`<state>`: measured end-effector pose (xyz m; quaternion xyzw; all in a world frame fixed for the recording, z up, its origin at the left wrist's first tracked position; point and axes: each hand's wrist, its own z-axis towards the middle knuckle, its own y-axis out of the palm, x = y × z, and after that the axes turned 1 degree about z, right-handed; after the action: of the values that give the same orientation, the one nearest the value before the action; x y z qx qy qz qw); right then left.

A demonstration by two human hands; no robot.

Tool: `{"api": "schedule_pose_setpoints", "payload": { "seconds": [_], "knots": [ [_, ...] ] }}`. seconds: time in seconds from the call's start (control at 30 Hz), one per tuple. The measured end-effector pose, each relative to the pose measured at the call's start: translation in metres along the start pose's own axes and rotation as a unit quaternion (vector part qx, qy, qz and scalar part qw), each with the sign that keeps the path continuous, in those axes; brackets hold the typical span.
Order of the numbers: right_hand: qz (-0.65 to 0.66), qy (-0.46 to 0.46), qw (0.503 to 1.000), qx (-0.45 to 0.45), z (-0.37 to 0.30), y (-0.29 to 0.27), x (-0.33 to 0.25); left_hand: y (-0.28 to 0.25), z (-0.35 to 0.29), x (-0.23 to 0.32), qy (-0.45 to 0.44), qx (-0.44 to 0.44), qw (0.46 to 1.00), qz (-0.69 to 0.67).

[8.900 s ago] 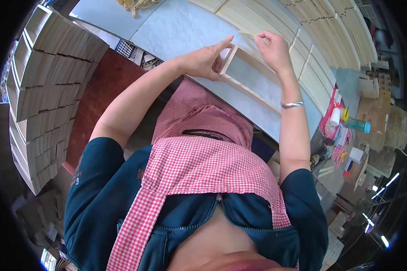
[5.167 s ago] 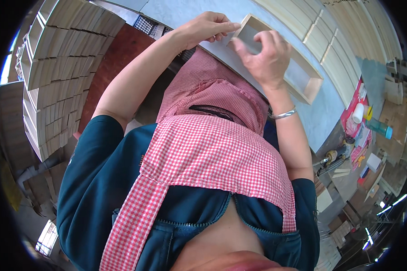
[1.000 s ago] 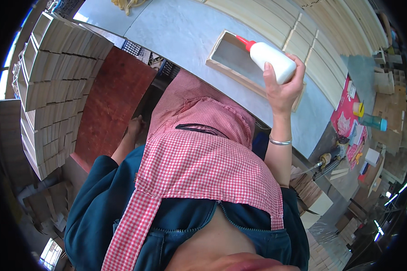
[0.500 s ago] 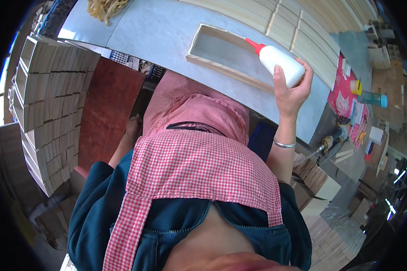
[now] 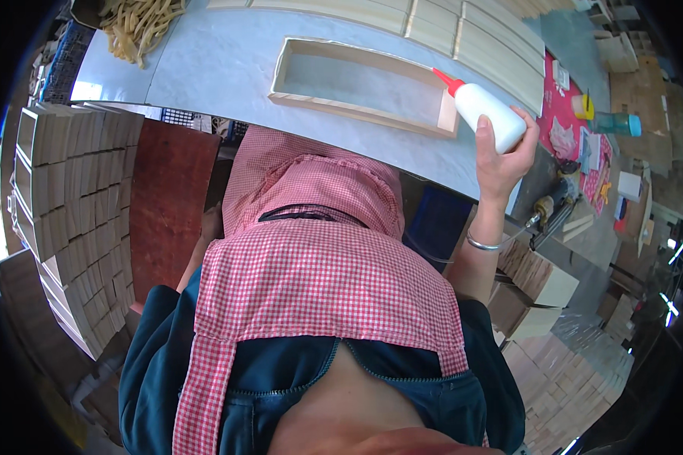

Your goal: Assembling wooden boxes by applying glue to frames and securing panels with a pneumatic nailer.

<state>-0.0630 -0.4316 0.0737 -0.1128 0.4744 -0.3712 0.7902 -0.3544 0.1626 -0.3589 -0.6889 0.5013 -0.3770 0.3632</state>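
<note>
My right hand (image 5: 506, 154) is wrapped round a white squeeze bottle (image 5: 487, 115) with a red nozzle, thumb against its near side. The bottle is tilted, and its nozzle tip lies at or just above the far right corner of a shallow rectangular wooden frame (image 5: 357, 113). That frame rests on the pale marbled table, whose surface shows inside it. My left hand (image 5: 213, 222) hangs low beside the apron, partly hidden by it; its fingers cannot be made out.
Pale wooden boards (image 5: 432, 26) lie along the table's far side. Tan bands (image 5: 138, 30) are heaped at the far left. Stacked wooden pieces (image 5: 83, 189) stand left, next to a reddish-brown panel (image 5: 168, 205). A teal-capped bottle (image 5: 618, 123) and a power tool (image 5: 546, 208) are at the right.
The bottle has moved right along the frame, from over its inside to the far right corner. The whole view has shifted slightly. My right hand keeps its hold.
</note>
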Motion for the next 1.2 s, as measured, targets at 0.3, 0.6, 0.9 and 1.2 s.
{"api": "schedule_pose_setpoints", "payload": {
  "seconds": [0.3, 0.6, 0.9, 1.2],
  "knots": [
    [-0.055, 0.014, 0.998, 0.023, -0.003, -0.026, 0.016, -0.014, 0.004, -0.005, -0.166, -0.062, 0.875, -0.451],
    [-0.064, 0.011, 0.997, 0.033, -0.009, -0.036, 0.014, -0.047, -0.01, -0.004, -0.04, -0.146, 0.692, -0.706],
    [-0.063, 0.034, 0.997, 0.012, -0.033, -0.061, -0.004, -0.04, -0.01, 0.01, -0.073, -0.104, 0.797, -0.59],
    [-0.037, 0.09, 0.995, -0.022, -0.054, -0.074, -0.036, -0.04, -0.015, 0.025, -0.116, -0.031, 0.877, -0.465]
  ]
}}
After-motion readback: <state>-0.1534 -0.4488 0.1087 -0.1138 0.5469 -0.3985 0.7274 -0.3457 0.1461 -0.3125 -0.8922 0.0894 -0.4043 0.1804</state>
